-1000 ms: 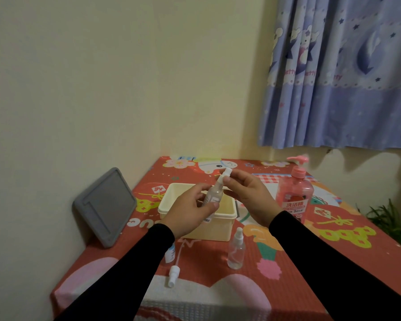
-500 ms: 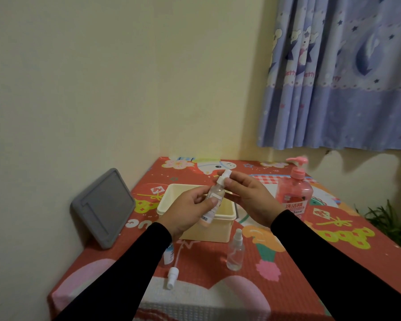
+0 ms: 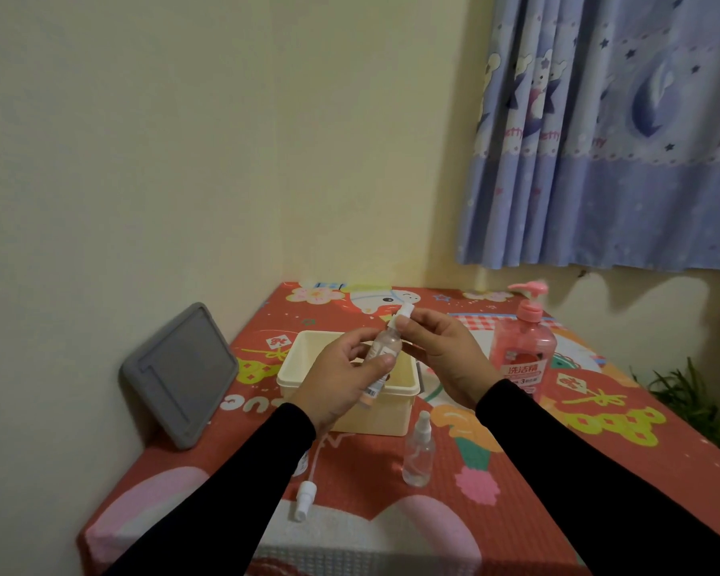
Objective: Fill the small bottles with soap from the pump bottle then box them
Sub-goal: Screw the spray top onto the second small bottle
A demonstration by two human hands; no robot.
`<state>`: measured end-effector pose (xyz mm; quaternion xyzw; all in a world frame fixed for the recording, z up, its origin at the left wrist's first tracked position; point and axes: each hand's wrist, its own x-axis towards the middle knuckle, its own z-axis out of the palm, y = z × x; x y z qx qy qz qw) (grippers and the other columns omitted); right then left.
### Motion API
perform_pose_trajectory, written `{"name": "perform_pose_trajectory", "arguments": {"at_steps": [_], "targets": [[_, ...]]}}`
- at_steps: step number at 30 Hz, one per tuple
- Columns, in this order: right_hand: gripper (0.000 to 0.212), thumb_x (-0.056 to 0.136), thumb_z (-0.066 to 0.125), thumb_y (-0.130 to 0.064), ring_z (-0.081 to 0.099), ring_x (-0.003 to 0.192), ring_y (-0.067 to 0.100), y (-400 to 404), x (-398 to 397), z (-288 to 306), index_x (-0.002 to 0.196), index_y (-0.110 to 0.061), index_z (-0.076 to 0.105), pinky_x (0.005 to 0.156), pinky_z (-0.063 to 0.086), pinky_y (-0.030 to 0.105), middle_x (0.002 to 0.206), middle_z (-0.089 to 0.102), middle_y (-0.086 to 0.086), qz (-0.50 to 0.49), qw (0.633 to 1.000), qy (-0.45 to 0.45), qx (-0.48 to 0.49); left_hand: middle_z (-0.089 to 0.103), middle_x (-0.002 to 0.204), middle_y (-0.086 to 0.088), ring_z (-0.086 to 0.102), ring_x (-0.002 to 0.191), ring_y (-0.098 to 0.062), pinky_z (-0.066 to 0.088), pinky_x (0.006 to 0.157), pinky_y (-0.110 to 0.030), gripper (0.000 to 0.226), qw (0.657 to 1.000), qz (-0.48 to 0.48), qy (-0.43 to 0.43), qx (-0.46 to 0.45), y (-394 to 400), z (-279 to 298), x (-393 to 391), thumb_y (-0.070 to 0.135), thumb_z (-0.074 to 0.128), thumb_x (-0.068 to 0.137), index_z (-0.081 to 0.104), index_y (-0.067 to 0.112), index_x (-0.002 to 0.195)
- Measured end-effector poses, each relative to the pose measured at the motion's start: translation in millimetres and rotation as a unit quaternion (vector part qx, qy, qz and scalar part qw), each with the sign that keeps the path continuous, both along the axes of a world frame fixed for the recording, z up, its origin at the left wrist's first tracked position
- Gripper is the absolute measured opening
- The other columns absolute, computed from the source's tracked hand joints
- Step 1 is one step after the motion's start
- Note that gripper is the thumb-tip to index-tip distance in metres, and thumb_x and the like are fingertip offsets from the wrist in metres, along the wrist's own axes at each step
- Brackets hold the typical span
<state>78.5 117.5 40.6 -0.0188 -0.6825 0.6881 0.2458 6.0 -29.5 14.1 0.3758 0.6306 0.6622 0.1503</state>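
Bottle held tilted above the box: our left hand wraps its body to steady it, and our right hand pinches the spray cap, likely to twist it.

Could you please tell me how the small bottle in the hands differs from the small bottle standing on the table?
The held bottle is tilted above the box; the standing bottle is upright. The held one shows pinkish contents and a label; the standing one looks clear. Both have white spray tops.
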Motion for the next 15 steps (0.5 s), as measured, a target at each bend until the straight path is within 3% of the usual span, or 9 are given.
{"name": "perform_pose_trajectory", "arguments": {"at_steps": [5,10,12,15], "targets": [[0.018,0.081,0.075,-0.023,0.060,0.077,0.015,-3.8,-2.9,-3.6,0.077,-0.016,0.059,0.077,0.048,0.032,0.077,0.066,0.001,-0.062,0.998,-0.008,0.004,0.064,0.108,-0.004,0.067,0.092,-0.023,0.054,0.074,-0.035,0.042,0.997,0.054,0.053,-0.026,2.2,-2.7,0.7,0.024,0.071,0.085,0.058,0.024,0.125],[0.031,0.077,0.078,-0.030,0.059,0.077,0.018,-6.9,-6.7,-6.1,0.075,-0.018,0.050,0.088,0.050,0.042,0.073,0.057,0.000,-0.063,0.997,-0.010,-0.031,0.064,0.109,-0.005,0.067,0.094,-0.025,0.054,0.073,-0.032,0.044,0.998,0.042,0.049,-0.024,2.8,-2.2,2.2,0.028,0.070,0.084,0.056,0.023,0.125],[0.027,0.079,0.077,-0.028,0.063,0.081,0.018,-8.2,-7.4,-4.2,0.084,-0.014,0.054,0.090,0.050,0.040,0.081,0.060,0.004,-0.043,0.998,-0.010,-0.048,0.065,0.108,-0.005,0.067,0.093,-0.025,0.055,0.074,-0.035,0.042,0.998,0.034,0.047,-0.019,2.3,-0.5,4.2,0.030,0.070,0.081,0.058,0.026,0.122],[0.037,0.083,0.073,-0.027,0.067,0.090,0.018,-8.8,-7.4,-0.5,0.114,-0.010,0.060,0.087,0.054,0.036,0.103,0.066,0.009,-0.018,0.998,-0.014,-0.063,0.066,0.107,-0.005,0.068,0.093,-0.027,0.057,0.074,-0.043,0.036,0.999,0.018,0.040,-0.014,2.4,0.0,5.9,0.028,0.069,0.083,0.060,0.030,0.117]]}}
